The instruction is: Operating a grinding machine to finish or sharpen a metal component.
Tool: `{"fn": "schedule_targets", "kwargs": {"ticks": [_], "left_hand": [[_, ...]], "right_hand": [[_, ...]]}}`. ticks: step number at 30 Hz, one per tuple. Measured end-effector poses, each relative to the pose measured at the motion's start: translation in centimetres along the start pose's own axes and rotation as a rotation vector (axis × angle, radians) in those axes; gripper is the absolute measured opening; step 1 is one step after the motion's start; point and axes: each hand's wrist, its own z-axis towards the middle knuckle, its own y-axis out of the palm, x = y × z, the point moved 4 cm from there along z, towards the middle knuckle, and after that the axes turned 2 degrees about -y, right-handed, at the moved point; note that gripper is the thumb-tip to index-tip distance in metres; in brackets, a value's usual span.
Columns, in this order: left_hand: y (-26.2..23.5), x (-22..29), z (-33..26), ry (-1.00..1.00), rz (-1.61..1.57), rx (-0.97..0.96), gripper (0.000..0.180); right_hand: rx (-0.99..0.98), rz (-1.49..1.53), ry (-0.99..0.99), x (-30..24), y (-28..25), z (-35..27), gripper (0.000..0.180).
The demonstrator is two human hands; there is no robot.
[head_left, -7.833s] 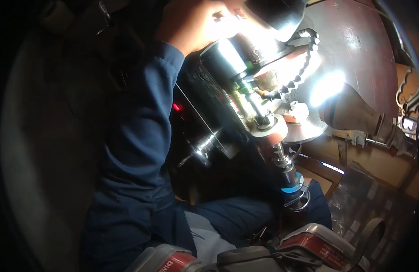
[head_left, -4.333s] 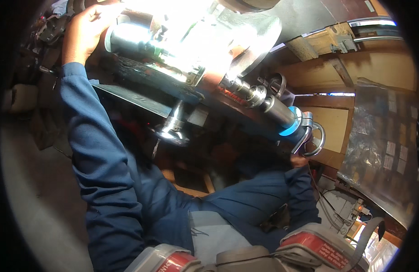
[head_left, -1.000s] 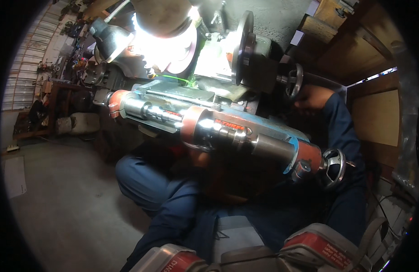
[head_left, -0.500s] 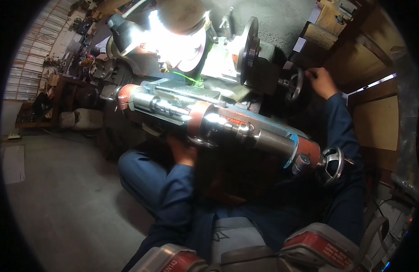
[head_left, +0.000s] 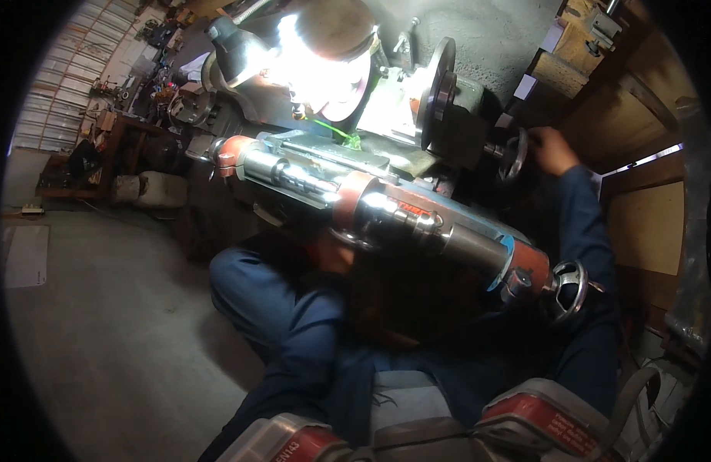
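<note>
A long machine body (head_left: 386,208) of shiny steel with orange bands runs across the middle, under a bright work lamp (head_left: 324,54). My right hand (head_left: 552,150), in a blue sleeve, reaches up at the upper right. Its fingers are closed on a small dark handwheel (head_left: 513,158) beside a large round metal disc (head_left: 436,92). My left hand (head_left: 332,258) is tucked under the machine body, mostly hidden in shadow, so its grip does not show. A spoked steel handwheel (head_left: 567,286) sits untouched at the body's right end.
My blue-clad legs (head_left: 278,323) fill the lower middle. Grey concrete floor (head_left: 101,331) spreads to the left, with cluttered workshop benches (head_left: 109,146) behind it. Wooden cabinets (head_left: 640,223) stand close on the right. A red and grey worn device (head_left: 540,420) lies along the bottom edge.
Seconds ago my left hand was up at the lamp-lit part; it has dropped under the machine body. My right hand has come up onto the small handwheel.
</note>
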Motion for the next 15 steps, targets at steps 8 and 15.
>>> {"fn": "schedule_targets", "kwargs": {"ticks": [8, 15], "left_hand": [[1.9, 6.3, -4.5, 0.505, 0.597, -0.481, 0.029], [-1.4, 5.3, 1.8, 0.275, 0.359, -0.097, 0.028]], "right_hand": [[-0.418, 0.182, 0.177, -3.7, -1.0, -3.8, 0.017], [-0.716, 0.356, 0.373, -2.5, 1.2, -4.9, 0.026]]}}
